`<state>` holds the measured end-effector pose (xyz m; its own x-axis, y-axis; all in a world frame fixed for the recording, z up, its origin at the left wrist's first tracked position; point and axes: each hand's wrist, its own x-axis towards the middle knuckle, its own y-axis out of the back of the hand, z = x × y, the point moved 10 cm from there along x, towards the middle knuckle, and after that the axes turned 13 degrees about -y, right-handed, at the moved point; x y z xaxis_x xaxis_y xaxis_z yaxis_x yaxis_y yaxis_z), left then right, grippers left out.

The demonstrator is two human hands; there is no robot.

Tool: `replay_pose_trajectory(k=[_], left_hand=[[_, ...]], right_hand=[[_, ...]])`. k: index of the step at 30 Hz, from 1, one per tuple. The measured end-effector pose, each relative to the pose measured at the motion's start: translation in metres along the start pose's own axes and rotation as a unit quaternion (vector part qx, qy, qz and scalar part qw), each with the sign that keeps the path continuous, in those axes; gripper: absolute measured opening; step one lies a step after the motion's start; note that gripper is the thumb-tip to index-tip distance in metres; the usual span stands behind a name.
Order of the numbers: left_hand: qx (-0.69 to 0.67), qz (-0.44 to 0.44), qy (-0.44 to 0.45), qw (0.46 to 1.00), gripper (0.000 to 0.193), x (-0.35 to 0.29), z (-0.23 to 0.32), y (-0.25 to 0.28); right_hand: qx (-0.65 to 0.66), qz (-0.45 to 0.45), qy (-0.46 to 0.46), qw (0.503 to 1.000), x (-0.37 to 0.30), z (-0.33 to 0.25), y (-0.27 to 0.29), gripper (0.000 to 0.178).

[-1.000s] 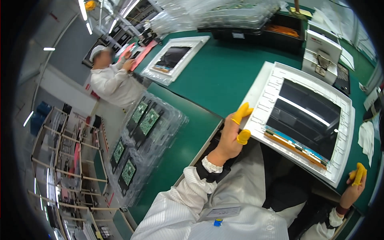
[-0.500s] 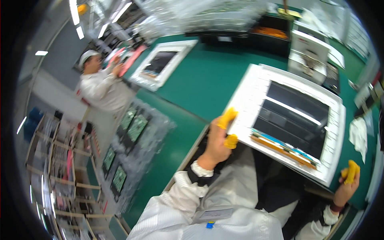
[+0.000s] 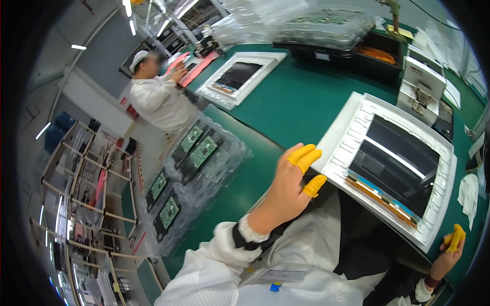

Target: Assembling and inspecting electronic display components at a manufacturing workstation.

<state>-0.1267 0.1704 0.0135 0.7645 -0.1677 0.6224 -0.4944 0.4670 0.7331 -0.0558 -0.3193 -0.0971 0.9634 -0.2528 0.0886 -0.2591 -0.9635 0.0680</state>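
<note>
A display panel (image 3: 395,163) with a dark glossy face lies in a white foam tray (image 3: 443,217) at the right of the green bench. An orange and blue strip (image 3: 383,200) runs along its near edge. My left hand (image 3: 288,191), with yellow finger cots on its fingertips, hovers beside the tray's near left corner. Its thumb and fingers are apart, with nothing between them. Beyond the tray's near right corner is my right hand (image 3: 449,252), also in yellow finger cots. Its fingers point up and nothing shows in them.
Left of me, a clear plastic tray (image 3: 232,168) carries several green circuit boards. Another panel in a white tray (image 3: 278,57) lies farther back. Stacked clear trays (image 3: 326,33), a black bin (image 3: 380,66) and a metal fixture (image 3: 421,84) line the back. A co-worker (image 3: 158,102) works at far left.
My left hand has risen off the tray's near left edge and come closer to the camera. My right hand stays beside the near right corner. The whole view has shifted slightly.
</note>
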Motion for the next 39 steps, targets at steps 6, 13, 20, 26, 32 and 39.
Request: replay_pose_trajectory(k=[6, 13, 20, 26, 32, 39], left_hand=[[0.118, -0.208, 0.314, 0.919, 0.048, -0.056, -0.08, 0.14], [0.199, -0.316, 0.435, 0.819, 0.075, -0.149, -0.18, 0.218], [0.2, -0.365, 0.491, 0.765, 0.084, -0.19, -0.189, 0.21], [0.249, -0.306, 0.463, 0.793, 0.061, -0.184, -0.18, 0.217], [0.249, -0.28, 0.412, 0.831, 0.05, -0.18, -0.175, 0.215], [0.216, -0.287, 0.434, 0.826, 0.059, -0.172, -0.157, 0.205]], right_hand=[[-0.004, -0.002, -0.015, 1.0, 0.0, 0.004, -0.009, 0.031], [-0.013, -0.021, -0.006, 1.0, 0.001, 0.002, -0.015, 0.031], [-0.019, -0.014, -0.017, 1.0, -0.001, -0.003, -0.02, 0.031], [-0.016, -0.004, -0.02, 1.0, 0.001, 0.002, -0.013, 0.029], [-0.014, -0.011, -0.012, 1.0, 0.0, -0.001, -0.014, 0.03], [0.005, -0.016, -0.009, 1.0, -0.002, -0.004, -0.016, 0.031]])
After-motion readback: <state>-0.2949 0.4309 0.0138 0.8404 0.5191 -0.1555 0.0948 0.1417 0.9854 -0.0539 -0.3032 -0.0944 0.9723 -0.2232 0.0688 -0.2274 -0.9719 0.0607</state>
